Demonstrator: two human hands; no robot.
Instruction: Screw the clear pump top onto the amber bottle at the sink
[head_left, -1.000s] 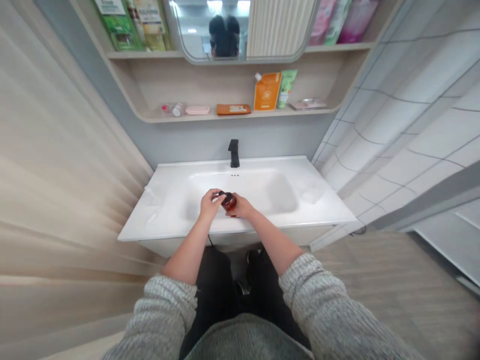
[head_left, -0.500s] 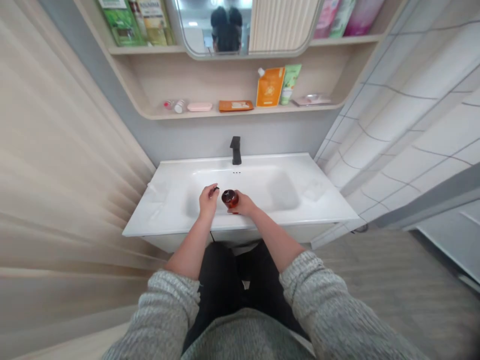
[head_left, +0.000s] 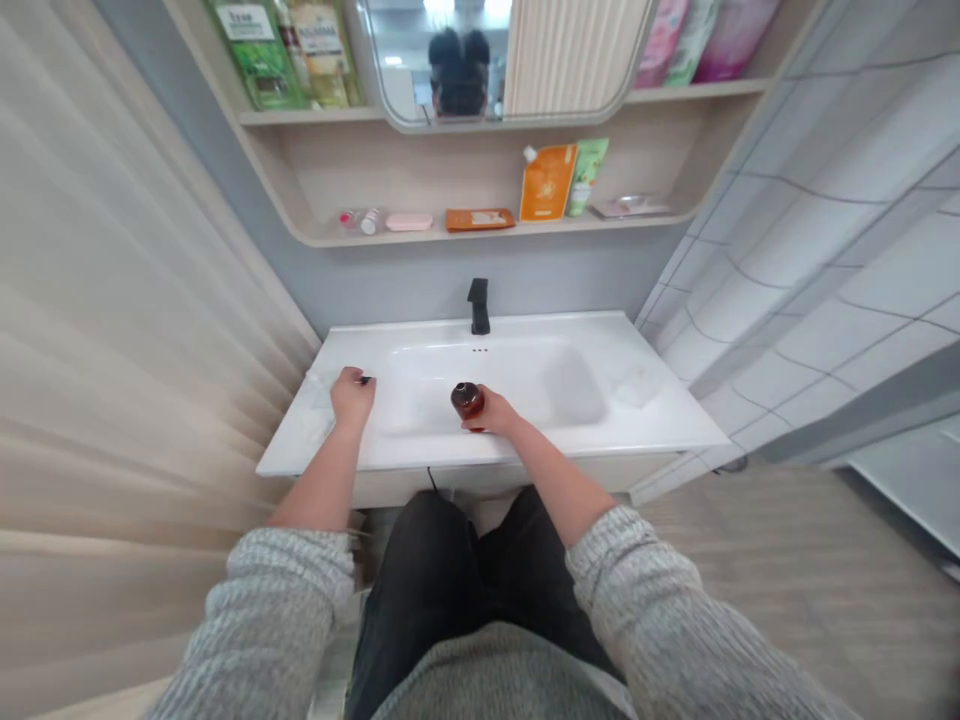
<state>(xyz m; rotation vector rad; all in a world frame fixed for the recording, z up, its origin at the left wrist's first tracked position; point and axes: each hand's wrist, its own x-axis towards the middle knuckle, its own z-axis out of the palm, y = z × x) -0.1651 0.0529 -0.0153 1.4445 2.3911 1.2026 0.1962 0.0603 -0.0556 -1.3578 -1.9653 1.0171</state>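
Evidently two-handed work at the sink; right hand gripping a reddish-brown bottle from its side, wrapped on the body below the dark, rounded top; left hand well apart, closed on a small dark piece, its exact shape too small to make out.

Bottle sits over the near side of the white basin, short of the black faucet; cannot tell whether its base touches anything or hangs free; a pale spot at the top is probably the mouth, uncovered by the look of it.

Handling, judged by eye: glossy, smooth wall, so likely slippery when wet; seems stiff; glass or plastic not to be told from here; if glass, heavier and at risk against the hard basin or tabletop; if plastic, light, with some give under a squeeze; fill level hidden by tint and grip; one hand appears enough for the weight.

Best hold: round the body under the shoulder, palm as well as fingertips, clear of the mouth; keep it near upright, since any liquid could spill; small piece probably light and easily dropped, best pinched by its sides.
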